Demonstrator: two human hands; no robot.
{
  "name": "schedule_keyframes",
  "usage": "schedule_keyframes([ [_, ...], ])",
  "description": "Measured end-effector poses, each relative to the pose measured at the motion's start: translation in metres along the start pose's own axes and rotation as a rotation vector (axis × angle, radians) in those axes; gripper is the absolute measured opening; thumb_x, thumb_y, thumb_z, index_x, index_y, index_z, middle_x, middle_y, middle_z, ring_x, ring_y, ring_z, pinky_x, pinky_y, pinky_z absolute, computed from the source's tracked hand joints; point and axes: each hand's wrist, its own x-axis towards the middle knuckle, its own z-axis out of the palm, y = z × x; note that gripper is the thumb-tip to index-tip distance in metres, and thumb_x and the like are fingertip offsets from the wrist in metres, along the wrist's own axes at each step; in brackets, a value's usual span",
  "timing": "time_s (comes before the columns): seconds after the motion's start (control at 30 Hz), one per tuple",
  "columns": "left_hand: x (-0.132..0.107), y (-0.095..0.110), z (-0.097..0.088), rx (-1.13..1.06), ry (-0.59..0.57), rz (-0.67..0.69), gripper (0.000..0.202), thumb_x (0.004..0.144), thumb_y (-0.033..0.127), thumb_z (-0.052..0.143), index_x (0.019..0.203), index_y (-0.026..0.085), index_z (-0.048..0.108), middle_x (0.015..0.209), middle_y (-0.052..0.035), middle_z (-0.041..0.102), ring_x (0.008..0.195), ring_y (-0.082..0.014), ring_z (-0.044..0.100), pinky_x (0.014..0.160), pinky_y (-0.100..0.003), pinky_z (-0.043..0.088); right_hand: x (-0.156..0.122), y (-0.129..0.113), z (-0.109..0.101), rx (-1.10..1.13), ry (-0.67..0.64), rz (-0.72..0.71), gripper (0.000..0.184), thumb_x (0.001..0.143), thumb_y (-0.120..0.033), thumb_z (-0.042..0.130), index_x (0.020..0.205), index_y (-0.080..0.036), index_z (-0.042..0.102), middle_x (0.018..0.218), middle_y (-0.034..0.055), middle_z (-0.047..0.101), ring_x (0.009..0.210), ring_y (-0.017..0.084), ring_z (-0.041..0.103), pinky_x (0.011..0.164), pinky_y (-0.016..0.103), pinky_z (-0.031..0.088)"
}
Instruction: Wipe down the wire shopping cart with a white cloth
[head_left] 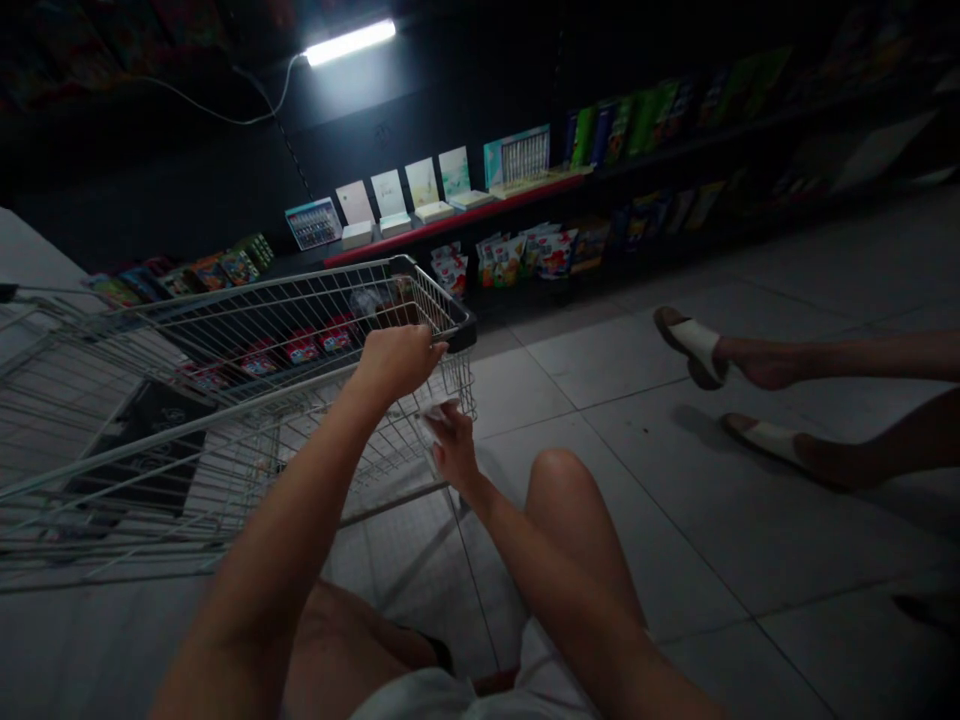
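Note:
A metal wire shopping cart stands in front of me, its dark plastic corner toward the right. My left hand is closed around the cart's top rail near that corner. Just below it, my right hand pinches a crumpled white cloth against or very close to the wire end of the basket. Whether the cloth is fabric or paper is hard to tell in the dim light. A black panel with pale lettering shows through the wires at the left.
Dark shelves hold upright books and boxes and bagged goods. A lit tube lamp hangs above with a loose cable. Another person's feet in white slippers rest on the tiled floor at right.

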Motion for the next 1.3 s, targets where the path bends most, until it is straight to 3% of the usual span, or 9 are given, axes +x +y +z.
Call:
schedule_keyframes([
  [0.1,0.019,0.006,0.007,-0.005,-0.039,-0.012,0.054,0.098,0.054,0.033,0.105,0.015,0.07,0.099,-0.0165,0.074,0.093,-0.0309,0.07,0.075,-0.037,0.048,-0.04,0.018,0.004,0.02,-0.119,0.01,0.06,0.072,-0.003,0.049,0.128,-0.021,0.063,0.14,0.0128,0.045,0.13,0.027,0.044,0.107,0.047,0.045],
  [0.2,0.023,0.005,0.011,-0.019,-0.018,0.0,0.054,0.099,0.051,0.03,0.112,0.016,0.069,0.101,-0.0166,0.075,0.093,-0.0306,0.071,0.075,-0.038,0.048,-0.044,0.02,-0.007,0.054,-0.12,-0.014,0.062,0.073,-0.002,0.048,0.131,-0.02,0.061,0.139,0.0115,0.047,0.128,0.026,0.046,0.105,0.043,0.047],
  [0.37,0.018,0.002,0.013,-0.017,-0.014,-0.01,0.054,0.1,0.047,0.027,0.109,0.015,0.069,0.099,-0.0177,0.075,0.092,-0.0328,0.071,0.073,-0.039,0.048,0.026,0.001,-0.037,0.067,0.215,-0.007,0.056,0.088,-0.018,0.047,0.143,-0.027,0.048,0.149,0.0083,0.036,0.132,0.029,0.043,0.109,0.048,0.043],
  [0.5,0.012,-0.002,0.011,0.004,-0.003,-0.006,0.055,0.1,0.048,0.027,0.106,0.014,0.07,0.096,-0.0177,0.075,0.092,-0.0338,0.072,0.071,-0.039,0.049,0.07,-0.001,-0.039,0.015,0.229,0.027,0.056,0.089,-0.023,0.049,0.144,-0.024,0.047,0.153,0.0094,0.03,0.138,0.03,0.036,0.112,0.048,0.039],
  [0.7,0.001,-0.014,0.009,0.042,-0.037,-0.018,0.057,0.1,0.049,0.024,0.106,0.014,0.069,0.095,-0.0177,0.075,0.091,-0.0329,0.072,0.07,-0.038,0.048,-0.004,0.017,-0.016,0.03,-0.015,0.051,0.062,0.073,-0.003,0.049,0.13,-0.024,0.061,0.142,0.01,0.046,0.127,0.027,0.047,0.106,0.045,0.045],
  [0.8,-0.005,-0.019,0.011,0.062,-0.04,-0.029,0.057,0.1,0.05,0.023,0.105,0.015,0.068,0.095,-0.0168,0.075,0.09,-0.0313,0.072,0.069,-0.037,0.047,-0.022,0.013,-0.022,0.084,0.066,0.116,0.064,0.071,-0.002,0.047,0.131,-0.021,0.06,0.136,0.0105,0.049,0.126,0.026,0.049,0.107,0.046,0.046],
  [0.93,-0.013,-0.024,0.011,0.08,-0.045,-0.031,0.056,0.1,0.051,0.022,0.106,0.018,0.067,0.096,-0.0152,0.075,0.089,-0.0307,0.072,0.069,-0.037,0.047,0.036,-0.019,-0.047,0.135,0.278,0.13,0.062,0.081,-0.009,0.045,0.141,-0.025,0.051,0.144,0.009,0.038,0.136,0.026,0.041,0.115,0.046,0.041],
  [1.07,-0.023,-0.026,0.01,0.09,-0.059,-0.025,0.054,0.1,0.051,0.023,0.107,0.019,0.066,0.098,-0.0143,0.075,0.088,-0.0307,0.072,0.071,-0.037,0.047,0.094,-0.042,-0.057,0.126,0.248,0.034,0.068,0.084,-0.011,0.043,0.151,-0.022,0.036,0.155,0.0087,0.029,0.145,0.028,0.03,0.119,0.047,0.035],
  [1.3,-0.037,-0.031,0.003,0.126,-0.095,-0.034,0.055,0.101,0.05,0.02,0.103,0.018,0.065,0.097,-0.0136,0.075,0.089,-0.0325,0.072,0.069,-0.037,0.047,0.037,-0.024,-0.037,0.148,0.091,0.059,0.06,0.084,-0.016,0.047,0.143,-0.021,0.047,0.148,0.0114,0.043,0.134,0.029,0.045,0.109,0.048,0.043],
])
